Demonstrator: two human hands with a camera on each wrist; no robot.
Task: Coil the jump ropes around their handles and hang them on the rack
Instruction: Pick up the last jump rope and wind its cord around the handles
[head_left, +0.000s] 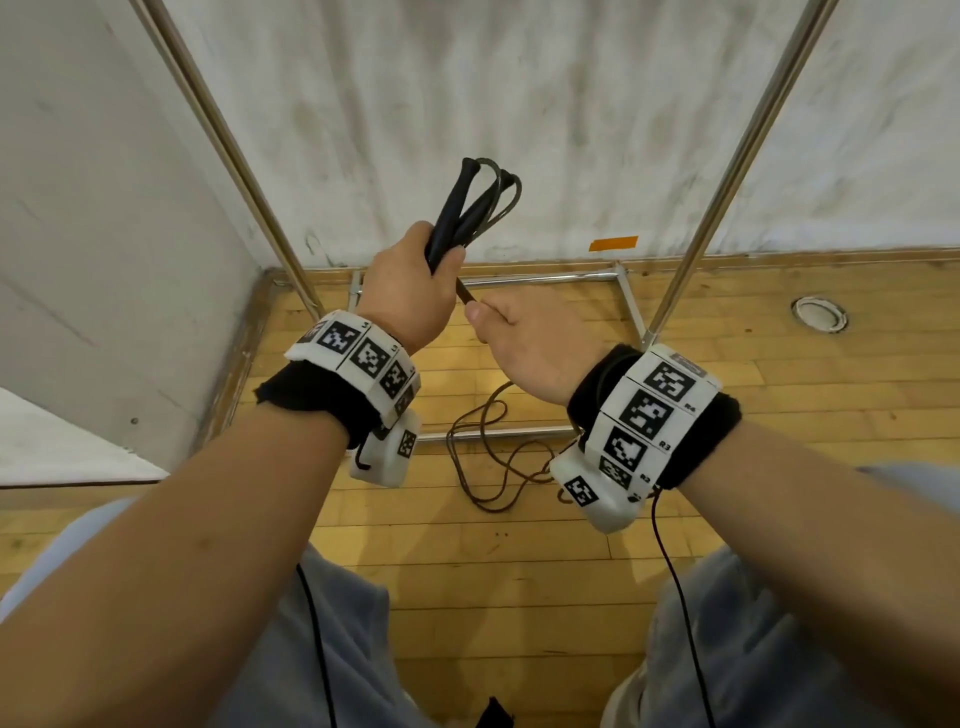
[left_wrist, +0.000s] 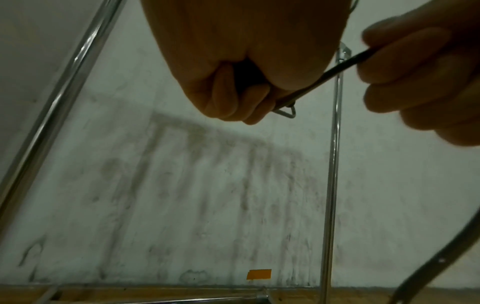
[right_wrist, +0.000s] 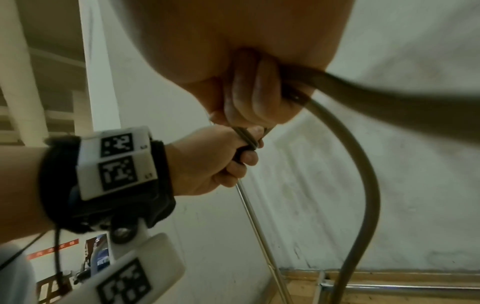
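Two hands are counted — the left hand (head_left: 410, 286) and the right hand (head_left: 530, 343). Two black handles (head_left: 457, 213) are seen, bunched together in one fist, and one brown rope (head_left: 488, 457) is counted, its slack lying in loops on the floor. Two slanted chrome uprights (head_left: 234, 156) of one rack are visible, with its base bars below. Two marker-covered wrist bands (head_left: 654, 415) are counted — one per forearm. One strip of orange tape (head_left: 613, 243) is seen on the wall, and one round metal fitting (head_left: 820, 313) in the floor.
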